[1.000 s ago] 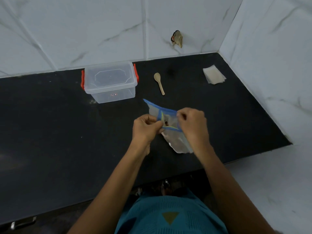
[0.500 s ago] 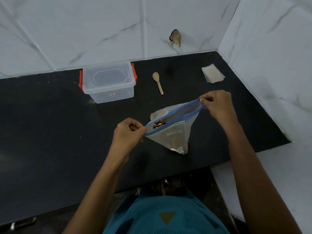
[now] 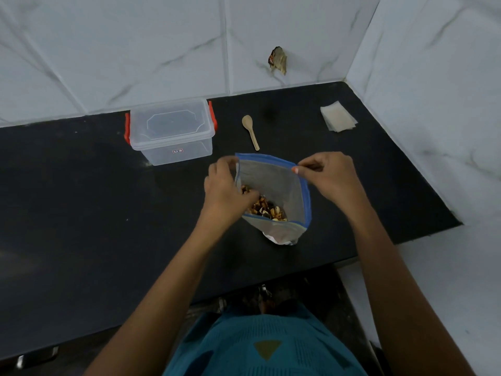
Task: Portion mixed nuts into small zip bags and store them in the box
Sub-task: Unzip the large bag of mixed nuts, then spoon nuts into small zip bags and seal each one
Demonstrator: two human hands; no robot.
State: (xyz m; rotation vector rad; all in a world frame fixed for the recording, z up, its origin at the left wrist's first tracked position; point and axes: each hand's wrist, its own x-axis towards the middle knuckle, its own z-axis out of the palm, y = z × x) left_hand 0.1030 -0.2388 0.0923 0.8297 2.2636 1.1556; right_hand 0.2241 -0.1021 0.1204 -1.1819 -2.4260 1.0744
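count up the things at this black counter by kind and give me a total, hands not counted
clear lidded box: 1
wooden spoon: 1
big zip bag of nuts, its rim pinched by the left hand and the right hand: 1
stack of small bags: 1 (bags in it cannot be counted)
total: 4

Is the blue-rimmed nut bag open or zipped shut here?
Open. The left hand and right hand hold the bag apart at its blue rim, and the mixed nuts show through the gaping mouth.

The small sticker (image 3: 177, 151) on the clear box (image 3: 151, 149) seems printed but is unreadable.
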